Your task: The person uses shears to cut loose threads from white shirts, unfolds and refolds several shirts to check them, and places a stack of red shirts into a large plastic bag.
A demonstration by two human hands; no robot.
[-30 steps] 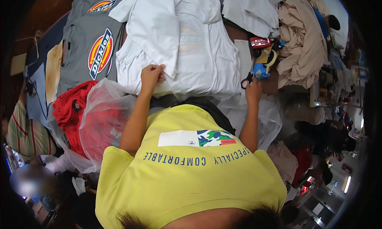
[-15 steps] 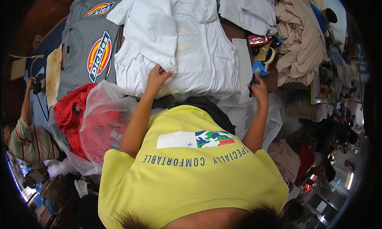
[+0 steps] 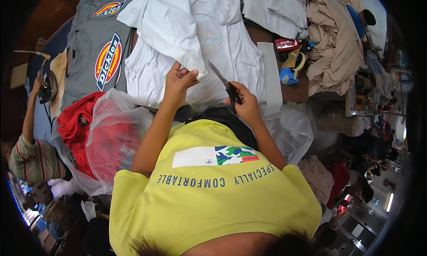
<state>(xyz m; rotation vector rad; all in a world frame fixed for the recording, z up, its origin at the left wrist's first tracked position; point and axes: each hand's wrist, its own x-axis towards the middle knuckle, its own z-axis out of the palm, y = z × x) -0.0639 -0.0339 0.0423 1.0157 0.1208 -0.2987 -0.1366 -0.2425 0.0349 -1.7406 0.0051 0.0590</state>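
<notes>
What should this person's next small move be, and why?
Probably bring the scissors a little left to the pinched edge of the white cloth: the left hand holds that edge between thumb and fingers, and the right hand grips the scissors with their tips pointing up and left, close beside it.

Scissors (image 3: pixel 228 86): smooth metal blades (image 3: pixel 217 72), dark plastic handles (image 3: pixel 231 97). White T-shirt (image 3: pixel 171 29): matt, soft-looking cloth, creased. Grey T-shirt (image 3: pixel 83 60): matt cloth, smooth-looking print (image 3: pixel 109 62). Red garment (image 3: pixel 72 118): matt cloth, rumpled. Bag (image 3: pixel 113 118): thin translucent plastic, wrinkled, glossy. Beige fabric (image 3: pixel 331 42): matt cloth, crumpled. Long sheet (image 3: pixel 270 78): white paper, smooth, matt. Tape dispenser (image 3: pixel 289 76): blue plastic, glossy. Yellow T-shirt (image 3: pixel 213 202): matt cloth.
</notes>
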